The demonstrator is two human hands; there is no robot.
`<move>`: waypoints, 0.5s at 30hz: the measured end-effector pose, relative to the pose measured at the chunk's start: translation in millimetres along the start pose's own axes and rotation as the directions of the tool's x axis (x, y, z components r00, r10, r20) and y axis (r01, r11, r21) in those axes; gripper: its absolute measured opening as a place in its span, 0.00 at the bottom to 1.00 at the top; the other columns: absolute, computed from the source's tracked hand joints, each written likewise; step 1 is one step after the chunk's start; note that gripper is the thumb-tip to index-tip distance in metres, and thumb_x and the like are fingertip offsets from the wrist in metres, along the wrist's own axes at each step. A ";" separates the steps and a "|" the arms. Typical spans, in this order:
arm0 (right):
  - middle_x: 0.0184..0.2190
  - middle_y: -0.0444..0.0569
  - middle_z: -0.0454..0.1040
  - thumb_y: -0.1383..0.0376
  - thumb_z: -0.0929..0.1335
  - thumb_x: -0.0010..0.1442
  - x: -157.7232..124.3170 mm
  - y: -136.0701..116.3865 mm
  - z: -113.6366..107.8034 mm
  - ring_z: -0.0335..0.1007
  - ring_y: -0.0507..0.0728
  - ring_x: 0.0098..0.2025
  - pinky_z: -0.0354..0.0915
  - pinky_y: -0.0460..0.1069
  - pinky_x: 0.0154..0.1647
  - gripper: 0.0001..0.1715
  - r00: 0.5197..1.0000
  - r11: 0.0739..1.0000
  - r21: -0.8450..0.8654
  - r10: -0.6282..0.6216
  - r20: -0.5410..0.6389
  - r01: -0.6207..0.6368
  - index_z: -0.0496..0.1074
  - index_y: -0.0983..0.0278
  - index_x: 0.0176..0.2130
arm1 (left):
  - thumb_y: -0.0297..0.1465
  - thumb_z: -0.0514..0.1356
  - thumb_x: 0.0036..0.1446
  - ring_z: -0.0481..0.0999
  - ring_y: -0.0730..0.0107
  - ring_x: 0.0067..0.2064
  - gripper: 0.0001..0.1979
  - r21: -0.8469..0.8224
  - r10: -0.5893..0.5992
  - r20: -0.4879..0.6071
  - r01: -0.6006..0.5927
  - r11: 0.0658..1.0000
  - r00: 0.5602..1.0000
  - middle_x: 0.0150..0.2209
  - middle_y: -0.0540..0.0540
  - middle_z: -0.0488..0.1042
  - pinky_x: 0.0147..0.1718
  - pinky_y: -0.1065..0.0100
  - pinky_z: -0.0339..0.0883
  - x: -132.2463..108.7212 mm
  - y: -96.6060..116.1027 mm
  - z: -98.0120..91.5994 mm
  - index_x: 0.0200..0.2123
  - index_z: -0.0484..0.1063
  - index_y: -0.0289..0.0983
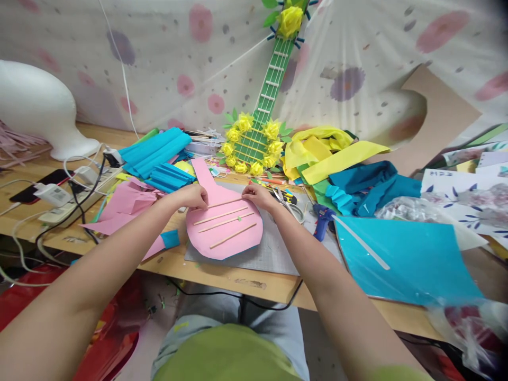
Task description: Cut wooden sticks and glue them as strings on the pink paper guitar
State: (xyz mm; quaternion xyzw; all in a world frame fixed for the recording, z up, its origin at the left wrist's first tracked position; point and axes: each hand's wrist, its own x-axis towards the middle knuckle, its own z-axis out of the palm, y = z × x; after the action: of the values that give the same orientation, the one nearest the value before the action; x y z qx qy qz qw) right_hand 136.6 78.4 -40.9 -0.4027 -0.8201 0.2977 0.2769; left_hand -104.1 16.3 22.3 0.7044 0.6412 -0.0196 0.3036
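A pink guitar-shaped cutout (224,244) lies on a grey cutting mat (278,259), its narrow neck pointing away from me. Several thin wooden sticks (222,215) run slantwise across its round body. My left hand (193,196) is closed at the left end of the topmost stick (225,203). At that stick's right end, my right hand (257,196) pinches with thumb and finger. Both hands rest at the upper part of the body. A tiny green scrap (239,218) sits on the pink surface.
A green paper guitar (273,79) with yellow flowers leans at the back. Right of the mat are scissors (286,202), a blue glue gun (322,219) and a blue sheet (408,259). Crepe paper (159,151), a power strip (75,203) and a white foam head (35,106) stand left.
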 end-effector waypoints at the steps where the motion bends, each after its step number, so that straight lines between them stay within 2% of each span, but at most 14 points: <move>1: 0.25 0.43 0.68 0.67 0.66 0.48 -0.6 -0.3 -0.5 0.60 0.50 0.30 0.56 0.45 0.32 0.04 1.000 1.000 -0.001 0.002 -0.018 -0.002 0.70 0.65 0.25 | 0.29 0.60 0.36 0.70 0.74 0.22 0.07 0.002 0.003 -0.001 -0.003 1.000 1.000 0.20 0.49 0.72 0.20 0.76 0.59 1.4 -1.6 0.8 0.25 0.71 0.34; 5: 0.27 0.44 0.67 0.66 0.66 0.48 -11.5 -6.1 -8.2 0.60 0.50 0.30 0.56 0.45 0.32 0.04 0.998 0.999 0.034 0.017 -0.065 -0.015 0.71 0.65 0.26 | 0.30 0.59 0.37 0.69 0.75 0.22 0.08 0.023 0.011 0.009 -0.011 1.000 1.000 0.21 0.49 0.72 0.20 0.76 0.58 4.0 -5.9 2.4 0.25 0.72 0.35; 9: 0.27 0.44 0.66 0.64 0.67 0.48 -36.9 -15.2 -19.9 0.58 0.49 0.28 0.56 0.45 0.30 0.07 0.999 0.994 0.105 0.025 0.034 -0.028 0.72 0.65 0.27 | 0.31 0.59 0.37 0.69 0.75 0.22 0.10 0.041 0.017 0.027 -0.018 0.999 0.999 0.22 0.49 0.73 0.20 0.75 0.57 -0.4 -3.9 1.1 0.27 0.72 0.35; 13: 0.27 0.45 0.66 0.61 0.68 0.47 -65.3 -23.5 -27.1 0.59 0.49 0.29 0.56 0.45 0.31 0.09 0.990 0.993 0.117 -0.035 0.138 0.019 0.73 0.65 0.28 | 0.34 0.59 0.36 0.70 0.73 0.26 0.11 0.066 0.026 -0.135 -0.017 0.998 0.990 0.25 0.49 0.74 0.22 0.75 0.58 -8.0 0.7 -1.7 0.26 0.71 0.36; 15: 0.28 0.45 0.66 0.60 0.69 0.48 -75.6 -25.8 -27.3 0.59 0.50 0.30 0.57 0.45 0.32 0.10 0.980 0.992 0.120 -0.064 0.191 0.041 0.73 0.64 0.30 | 0.35 0.59 0.36 0.70 0.72 0.27 0.10 0.023 0.029 -0.193 -0.025 0.999 0.981 0.25 0.49 0.73 0.23 0.74 0.58 -11.6 0.9 -2.2 0.25 0.71 0.36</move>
State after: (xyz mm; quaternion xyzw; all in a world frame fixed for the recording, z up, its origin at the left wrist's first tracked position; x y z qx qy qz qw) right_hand 182.2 10.4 -20.4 -0.3333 -0.8350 0.3750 0.2260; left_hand -106.1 6.9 29.3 0.7148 0.6578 0.0465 0.2329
